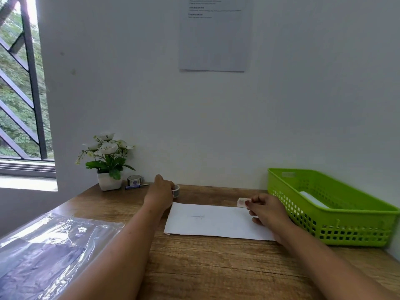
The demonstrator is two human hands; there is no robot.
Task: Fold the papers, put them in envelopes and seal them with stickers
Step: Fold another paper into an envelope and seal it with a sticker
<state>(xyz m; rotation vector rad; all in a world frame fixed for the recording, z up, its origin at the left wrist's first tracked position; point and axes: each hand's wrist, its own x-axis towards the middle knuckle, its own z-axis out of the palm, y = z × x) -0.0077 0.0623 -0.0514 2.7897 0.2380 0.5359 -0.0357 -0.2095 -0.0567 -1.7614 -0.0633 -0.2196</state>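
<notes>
Wooden desk (207, 267) against a white wall. Left hand (160, 192) hides most of a small roll of stickers (176, 190) at the far edge; fingers curled around it. Right hand (267, 210) pinches a small pale sticker (242, 202), print unreadable. White envelope (214, 221) lies flat between the hands, its right corner under the right hand. Green plastic basket (337, 215) just right, something white inside, partly hidden.
</notes>
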